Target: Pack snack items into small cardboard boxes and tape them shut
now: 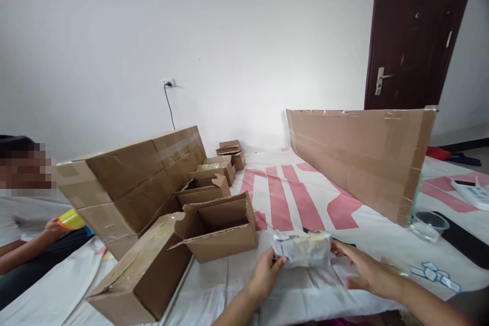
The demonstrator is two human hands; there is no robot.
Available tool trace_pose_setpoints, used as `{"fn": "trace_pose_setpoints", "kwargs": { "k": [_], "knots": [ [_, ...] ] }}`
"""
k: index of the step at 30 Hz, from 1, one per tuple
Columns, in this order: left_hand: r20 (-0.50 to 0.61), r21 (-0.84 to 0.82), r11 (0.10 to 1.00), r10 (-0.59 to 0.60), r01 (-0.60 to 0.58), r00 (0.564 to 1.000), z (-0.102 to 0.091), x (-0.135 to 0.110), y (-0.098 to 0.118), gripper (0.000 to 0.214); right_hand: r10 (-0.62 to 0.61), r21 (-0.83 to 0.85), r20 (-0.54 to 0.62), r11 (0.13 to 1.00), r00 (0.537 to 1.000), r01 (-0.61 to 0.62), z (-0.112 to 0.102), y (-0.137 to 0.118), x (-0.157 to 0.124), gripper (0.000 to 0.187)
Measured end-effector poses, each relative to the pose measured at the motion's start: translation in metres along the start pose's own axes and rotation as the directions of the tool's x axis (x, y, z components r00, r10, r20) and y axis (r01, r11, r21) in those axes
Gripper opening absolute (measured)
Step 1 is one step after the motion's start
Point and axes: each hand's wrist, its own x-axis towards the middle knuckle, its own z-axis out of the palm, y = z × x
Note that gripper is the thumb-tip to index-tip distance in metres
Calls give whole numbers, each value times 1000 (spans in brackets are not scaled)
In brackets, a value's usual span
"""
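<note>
My left hand [266, 274] grips the left end of a white wrapped package [301, 250], thumb on the near side. The package is crumpled, with a pale yellowish patch on top. At its right end is my right hand [369, 271], fingertips at the edge and thumb spread away from them. Part of a thin black item [346, 243] shows behind the package; its kind is hidden. Left of the package stands an open cardboard box [225, 245], its inside dark. Clear film or tape [395, 266] lies by my right wrist.
A closed taped box [141, 270] and several smaller boxes [204, 188] line the left side. Tall cardboard panels stand left [141, 178] and right [355, 158] on the white-and-red cloth [280, 198]. A clear round container [430, 224] sits right. Another person [30, 229] sits far left.
</note>
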Motion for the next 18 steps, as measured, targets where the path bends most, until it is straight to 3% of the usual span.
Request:
{"fn": "trace_pose_setpoints", "kwargs": {
  "k": [2, 6, 11, 14, 18],
  "knots": [
    [-42, 17, 1000, -21, 22, 999, -1, 16, -1, 40, 77, -55, -77, 995, 994, -82, 15, 4, 16, 79],
    [-185, 64, 993, -87, 100, 979, -10, 63, 7, 36, 198, -13, -308, 977, 930, -212, 23, -5, 91, 47],
    [-392, 112, 956, -209, 272, 896, -16, 121, 21, 34, 254, 23, -359, 964, 898, -264, 10, -4, 180, 31],
    [-447, 135, 932, -246, 337, 860, -12, 130, 17, 34, 260, 47, -330, 965, 908, -259, 13, 9, 199, 28],
    [-466, 185, 931, -200, 316, 862, -4, 122, 3, 33, 227, 131, -263, 971, 938, -199, 21, 29, 200, 28]
  ]
}}
